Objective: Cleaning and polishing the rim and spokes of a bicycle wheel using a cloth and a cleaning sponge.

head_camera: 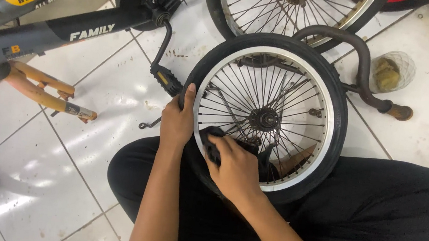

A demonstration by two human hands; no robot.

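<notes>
Wheel (pixel 265 115) is propped on the lap, over the tiled floor (pixel 92 123), near centre. Left hand (pixel 177 119) is wrapped shut around the tyre's left edge. Right hand (pixel 236 168) is closed on a dark rag (pixel 212 139), pressed at the rim's near-left. Wheel judged light and stiff; spokes thin, so best held by tyre or rim. Bike frame (pixel 49 28) lies far left.

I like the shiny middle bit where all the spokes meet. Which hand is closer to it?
The right hand. It presses a dark rag on the spokes just below and left of the hub. The left hand is farther away, gripping the tyre at the wheel's left edge.
</notes>
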